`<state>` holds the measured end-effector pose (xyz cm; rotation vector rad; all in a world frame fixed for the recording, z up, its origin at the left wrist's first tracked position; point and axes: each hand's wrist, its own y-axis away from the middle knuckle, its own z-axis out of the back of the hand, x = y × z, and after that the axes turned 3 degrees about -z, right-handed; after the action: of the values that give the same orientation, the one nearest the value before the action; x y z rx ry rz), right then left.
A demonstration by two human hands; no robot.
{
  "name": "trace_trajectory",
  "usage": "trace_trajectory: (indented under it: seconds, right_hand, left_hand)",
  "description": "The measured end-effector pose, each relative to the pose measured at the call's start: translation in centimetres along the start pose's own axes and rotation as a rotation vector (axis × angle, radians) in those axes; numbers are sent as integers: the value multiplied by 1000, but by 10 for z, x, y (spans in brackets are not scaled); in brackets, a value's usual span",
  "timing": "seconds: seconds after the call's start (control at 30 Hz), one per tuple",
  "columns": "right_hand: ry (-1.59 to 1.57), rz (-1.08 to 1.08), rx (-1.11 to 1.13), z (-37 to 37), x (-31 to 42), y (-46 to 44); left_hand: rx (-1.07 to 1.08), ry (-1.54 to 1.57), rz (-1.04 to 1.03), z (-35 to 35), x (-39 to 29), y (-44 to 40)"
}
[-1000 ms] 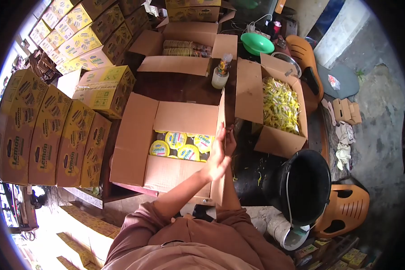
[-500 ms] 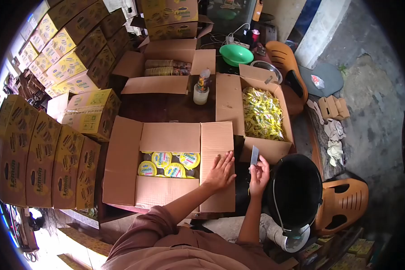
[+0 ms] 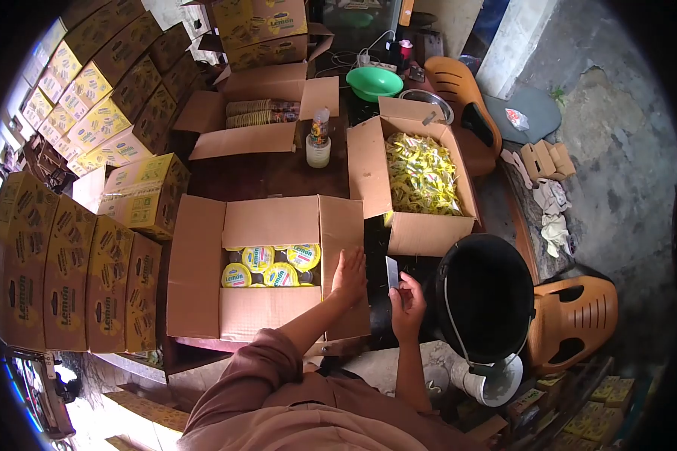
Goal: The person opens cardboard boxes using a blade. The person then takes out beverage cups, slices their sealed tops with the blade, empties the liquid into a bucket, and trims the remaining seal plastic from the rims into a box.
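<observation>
An open cardboard box stands in front of me with yellow-lidded lemon cups inside. My left hand lies flat against the box's right flap, fingers stretched out. To the right of that flap, my right hand grips a flat, grey, blade-like piece between thumb and fingers. Beyond my right hand is another open box filled with yellow sachets or strips. The cups' lower parts are hidden inside the box.
A black bucket stands right of my right hand. Behind are a box of stacked cups, a jar and a green bowl. Printed cartons line the left. Orange chairs stand at the right.
Both hands were together at the upright right flap; they have separated. The flap now leans outward under my left hand, and the grey piece shows in my right hand. The view has shifted.
</observation>
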<state>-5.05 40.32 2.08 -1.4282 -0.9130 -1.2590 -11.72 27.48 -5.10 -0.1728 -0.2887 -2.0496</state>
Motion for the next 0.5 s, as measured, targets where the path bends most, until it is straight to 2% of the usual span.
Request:
trace_trajectory:
  seconds: [0.2, 0.37, 0.4, 0.43, 0.5]
  right_hand:
    - [25, 3, -53, 10, 10, 9]
    - [67, 31, -41, 11, 13, 24]
    - [75, 31, -37, 10, 14, 27]
    - [79, 27, -36, 10, 14, 31]
    - [148, 55, 11, 12, 20, 39]
  left_hand:
    - [71, -30, 0, -7, 2, -1]
    - [173, -236, -5, -45, 0, -9]
    - [185, -294, -4, -41, 2, -8]
    - [289, -395, 19, -37, 0, -7]
    - [341, -371, -45, -20, 5, 5]
